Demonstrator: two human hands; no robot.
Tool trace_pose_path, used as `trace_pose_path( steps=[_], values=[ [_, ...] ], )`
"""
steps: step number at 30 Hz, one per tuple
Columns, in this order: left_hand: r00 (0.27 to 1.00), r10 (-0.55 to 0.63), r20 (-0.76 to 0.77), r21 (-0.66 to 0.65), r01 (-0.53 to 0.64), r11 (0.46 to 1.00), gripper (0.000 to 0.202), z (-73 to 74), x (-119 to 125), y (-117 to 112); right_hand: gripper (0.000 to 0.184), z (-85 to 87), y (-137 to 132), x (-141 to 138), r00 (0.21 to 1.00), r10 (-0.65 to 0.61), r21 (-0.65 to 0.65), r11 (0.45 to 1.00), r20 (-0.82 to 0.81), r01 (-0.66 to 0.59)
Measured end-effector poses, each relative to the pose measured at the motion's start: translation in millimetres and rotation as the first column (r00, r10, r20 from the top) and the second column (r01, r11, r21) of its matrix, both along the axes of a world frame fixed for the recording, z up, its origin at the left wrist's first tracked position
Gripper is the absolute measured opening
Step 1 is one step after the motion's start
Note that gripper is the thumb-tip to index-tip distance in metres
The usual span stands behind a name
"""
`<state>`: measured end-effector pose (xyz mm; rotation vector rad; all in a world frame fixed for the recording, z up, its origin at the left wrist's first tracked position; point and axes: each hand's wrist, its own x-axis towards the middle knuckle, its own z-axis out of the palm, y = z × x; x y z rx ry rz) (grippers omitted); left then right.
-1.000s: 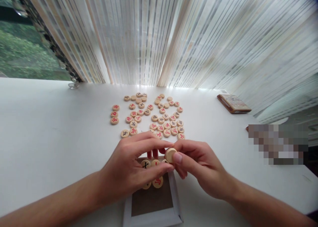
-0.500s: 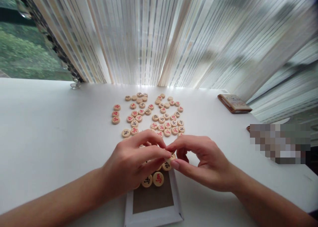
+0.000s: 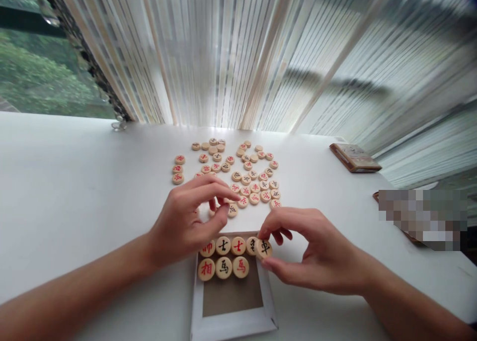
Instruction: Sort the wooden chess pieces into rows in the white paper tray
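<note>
A shallow white box (image 3: 234,326) with a brown floor lies on the white table (image 3: 74,182) in front of me. Round wooden chess pieces sit in two rows at its far end. My right hand (image 3: 309,251) pinches one wooden piece (image 3: 264,248) marked in black at the right end of the far row, tilted on the box's right wall. My left hand (image 3: 186,221) hovers above the box's far edge, fingers curled toward a loose piece (image 3: 232,210) on the table; whether it grips anything is unclear. A scatter of loose pieces (image 3: 238,174) lies beyond.
A small brown box (image 3: 355,157) lies at the table's right. A pixelated patch (image 3: 423,216) covers something at the right edge. Striped curtains (image 3: 261,57) hang behind the table, with a window and greenery at far left.
My right hand has lowered its piece from mid-air to the far row in the box. My left hand has left the box and moved up toward the loose pieces.
</note>
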<state>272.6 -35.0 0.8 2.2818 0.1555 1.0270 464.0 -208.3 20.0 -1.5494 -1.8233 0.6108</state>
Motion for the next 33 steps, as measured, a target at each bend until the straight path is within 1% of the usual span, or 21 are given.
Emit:
trace_pose_path(
  steps=[3,7,11,19,24,28,33],
  values=[
    [0.999,0.048,0.007,0.036,-0.048,0.998,0.019,-6.7,-1.5,10.1,0.017,2.2,-3.9,-6.6,0.996,0.052,-0.011,0.999,0.072,-0.051],
    [0.999,0.032,-0.009,0.079,-0.031,0.996,0.020,-14.2,-3.2,13.4,0.012,4.5,-10.9,-19.1,0.967,0.128,-0.070,0.991,0.220,-0.115],
    [1.000,0.011,-0.009,0.079,-0.010,0.997,0.020,-14.7,-3.3,11.9,0.005,3.5,-15.8,-28.3,0.933,0.166,-0.145,0.981,0.319,-0.125],
    [0.999,0.014,-0.042,0.076,-0.010,0.997,0.021,-14.5,-4.4,12.2,0.006,-2.0,-19.2,-33.6,0.904,0.137,-0.151,0.985,0.404,-0.082],
    [0.998,0.033,-0.051,0.067,-0.029,0.997,0.021,-14.3,-4.2,10.5,0.007,-2.9,-21.8,-35.5,0.906,0.111,-0.109,0.991,0.408,-0.072],
    [0.999,0.021,-0.043,0.079,-0.017,0.997,0.021,-14.5,-2.9,11.0,0.010,-4.8,-22.3,-37.4,0.908,0.093,-0.076,0.995,0.408,-0.067],
    [1.000,0.010,-0.028,0.094,-0.007,0.996,0.020,-14.4,-1.7,12.1,0.012,-7.9,-22.6,-38.5,0.912,0.073,-0.070,0.996,0.404,-0.049]
  ],
)
